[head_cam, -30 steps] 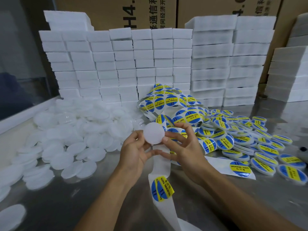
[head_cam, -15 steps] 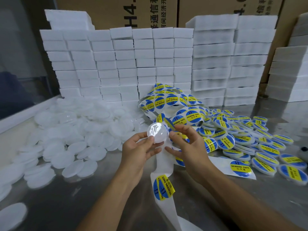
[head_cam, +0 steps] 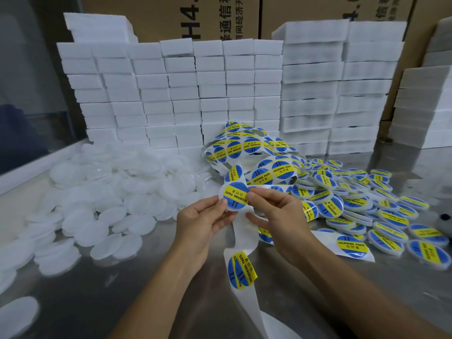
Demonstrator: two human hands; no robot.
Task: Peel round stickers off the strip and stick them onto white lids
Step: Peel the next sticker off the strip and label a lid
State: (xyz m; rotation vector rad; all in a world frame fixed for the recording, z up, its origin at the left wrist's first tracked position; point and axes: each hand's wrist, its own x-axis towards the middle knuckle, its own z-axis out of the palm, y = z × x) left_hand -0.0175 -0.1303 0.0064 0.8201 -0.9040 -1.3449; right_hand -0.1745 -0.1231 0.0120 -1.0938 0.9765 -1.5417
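Here we held the lid (head_cam: 231, 200) up over the table (head_cam: 122, 289), left hand (head_cam: 203, 223) pinching its edge to keep it still, while our right hand (head_cam: 276, 216) pinched the sticker (head_cam: 236, 194) flat onto it.

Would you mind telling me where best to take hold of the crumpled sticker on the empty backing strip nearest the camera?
Judging by its pose, pinch the crumpled sticker at its lifted right edge, coming from the right. That yellow edge is folded up off the backing strip, while the blue left side seems to lie flat.
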